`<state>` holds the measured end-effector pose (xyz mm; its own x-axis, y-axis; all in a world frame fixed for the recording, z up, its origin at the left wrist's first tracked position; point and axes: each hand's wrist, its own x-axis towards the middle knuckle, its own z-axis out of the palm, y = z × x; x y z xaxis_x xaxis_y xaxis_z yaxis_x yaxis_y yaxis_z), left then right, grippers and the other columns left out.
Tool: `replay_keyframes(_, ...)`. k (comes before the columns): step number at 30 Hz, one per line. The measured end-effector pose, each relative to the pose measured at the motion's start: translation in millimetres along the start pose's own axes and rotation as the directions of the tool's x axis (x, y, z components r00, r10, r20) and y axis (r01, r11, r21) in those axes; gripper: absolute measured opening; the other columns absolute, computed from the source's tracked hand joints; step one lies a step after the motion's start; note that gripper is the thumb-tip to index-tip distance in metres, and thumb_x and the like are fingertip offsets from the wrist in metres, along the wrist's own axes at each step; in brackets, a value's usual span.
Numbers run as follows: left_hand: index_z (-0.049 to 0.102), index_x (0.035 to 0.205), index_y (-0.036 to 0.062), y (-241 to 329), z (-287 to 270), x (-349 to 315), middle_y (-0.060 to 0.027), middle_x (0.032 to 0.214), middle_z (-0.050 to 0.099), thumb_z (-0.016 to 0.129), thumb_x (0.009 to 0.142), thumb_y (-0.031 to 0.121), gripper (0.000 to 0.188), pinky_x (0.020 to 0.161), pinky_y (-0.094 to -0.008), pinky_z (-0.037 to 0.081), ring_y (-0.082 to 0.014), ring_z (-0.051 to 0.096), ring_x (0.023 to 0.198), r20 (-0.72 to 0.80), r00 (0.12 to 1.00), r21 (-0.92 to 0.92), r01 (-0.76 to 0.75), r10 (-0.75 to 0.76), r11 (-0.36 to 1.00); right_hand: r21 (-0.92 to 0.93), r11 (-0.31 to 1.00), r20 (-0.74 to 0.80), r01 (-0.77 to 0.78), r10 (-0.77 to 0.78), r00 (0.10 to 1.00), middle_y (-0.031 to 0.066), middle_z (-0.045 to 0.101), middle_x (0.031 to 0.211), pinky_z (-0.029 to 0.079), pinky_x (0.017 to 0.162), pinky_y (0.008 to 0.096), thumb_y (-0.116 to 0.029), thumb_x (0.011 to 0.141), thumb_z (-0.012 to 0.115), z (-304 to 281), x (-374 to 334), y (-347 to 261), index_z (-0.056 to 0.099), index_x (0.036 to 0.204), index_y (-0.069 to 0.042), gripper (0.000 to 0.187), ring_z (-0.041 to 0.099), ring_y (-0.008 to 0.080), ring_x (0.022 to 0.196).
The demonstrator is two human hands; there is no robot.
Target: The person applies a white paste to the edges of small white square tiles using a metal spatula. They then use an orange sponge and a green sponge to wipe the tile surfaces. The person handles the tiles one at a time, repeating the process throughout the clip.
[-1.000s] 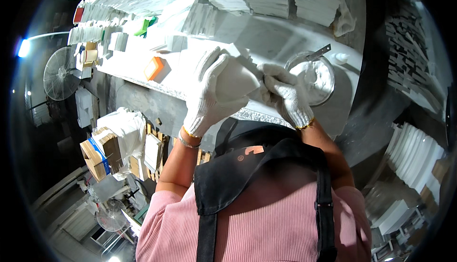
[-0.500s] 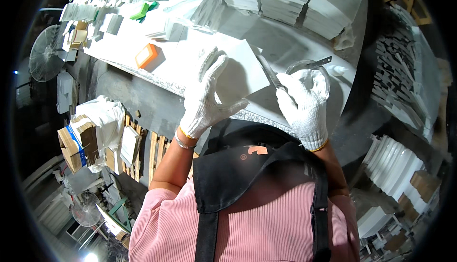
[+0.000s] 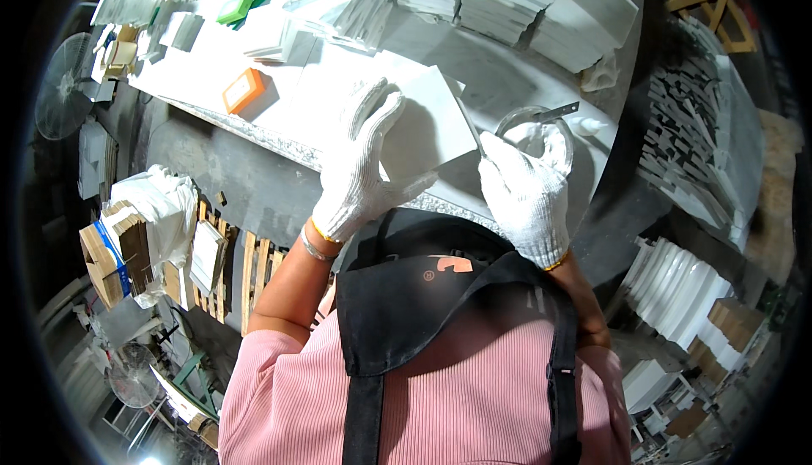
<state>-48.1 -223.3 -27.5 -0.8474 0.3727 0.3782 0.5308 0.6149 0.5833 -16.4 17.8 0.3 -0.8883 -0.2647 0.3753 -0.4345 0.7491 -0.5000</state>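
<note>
While an orange box lies on the table, the left hand is spread at the left edge of a white tile; the right hand grips a thin blade at the tile's right edge, beside a bowl

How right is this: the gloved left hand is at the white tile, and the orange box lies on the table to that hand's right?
The side is wrong: the head view shows the orange box lying on the table left of the gloved left hand, which is at the white tile.
</note>
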Motion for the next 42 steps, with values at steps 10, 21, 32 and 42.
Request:
replay_keyframes(10, 0.045, 0.147, 0.0094, 2.3, -2.3, -0.5, -0.0258, 0.152, 0.042, 0.094, 0.057, 0.037, 0.106, 0.117, -0.0573, 0.031, -0.0441, 0.037, 0.144, 0.022, 1.0, 0.071, 0.003, -0.005, 0.997, 0.238, 0.914, 0.018, -0.329, 0.334, 0.942, 0.0161, 0.071, 0.092, 0.054, 0.072, 0.0376, -0.003, 0.083, 0.065, 36.6, -17.7, 12.6, 0.067, 0.116, 0.001, 0.033, 0.069, 0.0276, 0.077)
replay_keyframes(21, 0.069, 0.129, 0.019, -9.3, -29.7, 16.5, -0.0083, 0.134, 0.066, 0.079, 0.079, 0.021, 0.051, 0.118, -0.0519, 0.031, -0.0306, 0.052, 0.135, 0.099, 0.98, 0.015, -0.177, 0.174, 0.984, 0.447, 0.764, 0.189, -0.465, 0.428, 0.884, 0.0117, 0.071, 0.1, 0.053, 0.082, 0.0333, -0.007, 0.094, 0.067, -28.0, -1.0, 35.7, 0.067, 0.109, -0.002, 0.016, 0.068, 0.023, 0.092)
replay_keyframes(32, 0.069, 0.12, -0.0002, -19.9, -59.1, 45.4, -0.0082, 0.112, 0.072, 0.077, 0.087, 0.027, 0.044, 0.089, -0.0302, 0.053, -0.0158, 0.066, 0.1, 0.266, 0.929, -0.767, 0.366, -0.259, 0.526, 0.569, 0.675, 0.375, -0.47, 0.296, 0.879, 0.0072, 0.073, 0.109, 0.055, 0.082, 0.0251, 0.006, 0.09, 0.06, -75.6, 105.0, -8.7, 0.069, 0.123, 0.001, 0.034, 0.067, 0.0118, 0.09)
replay_keyframes(42, 0.063, 0.129, 0.0068, -33.9, -45.4, 36.0, -0.0019, 0.115, 0.07, 0.073, 0.087, 0.009, 0.043, 0.089, -0.0282, 0.05, -0.0106, 0.061, 0.102, 0.35, 0.904, -0.704, 0.427, -0.245, 0.568, 0.501, 0.832, 0.623, -0.238, -0.155, 0.767, 0.0104, 0.074, 0.11, 0.053, 0.088, 0.0307, -0.008, 0.085, 0.072, -34.3, 160.0, -6.2, 0.07, 0.118, 0.001, 0.035, 0.068, 0.0153, 0.093)
